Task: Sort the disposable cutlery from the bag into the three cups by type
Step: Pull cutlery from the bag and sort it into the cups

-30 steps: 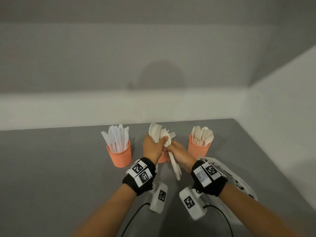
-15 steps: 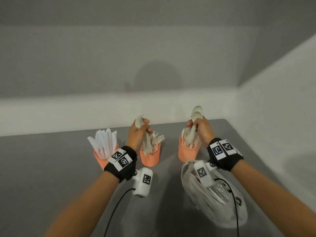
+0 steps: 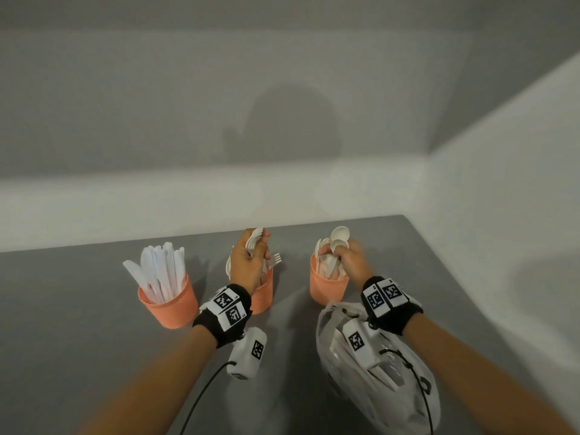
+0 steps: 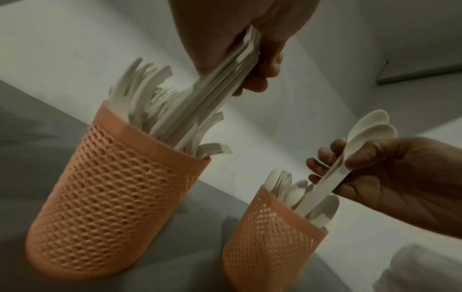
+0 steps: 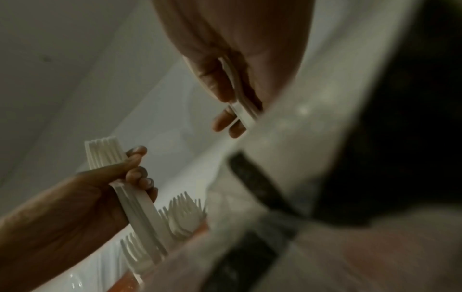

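Three orange mesh cups stand in a row on the grey table. The left cup point(image 3: 169, 304) holds white knives, the middle cup point(image 3: 263, 293) forks, the right cup point(image 3: 326, 287) spoons. My left hand point(image 3: 251, 262) grips a bundle of white forks point(image 4: 225, 94) whose handles reach down into the middle cup point(image 4: 112, 189). My right hand point(image 3: 348, 259) pinches two white spoons point(image 4: 367, 128) with their handles lowered into the right cup point(image 4: 270, 241). The white plastic bag point(image 3: 386, 372) with more cutlery lies under my right wrist.
A white wall runs behind the cups and another closes the table's right side. The grey table point(image 3: 78, 340) stretches to the left and front. Cables hang from both wrist cameras over the table.
Both hands parted from a shared bundle at the middle cup. The left lowered its forks into the middle cup; the right carried the spoons to the right cup and lowered them into it.
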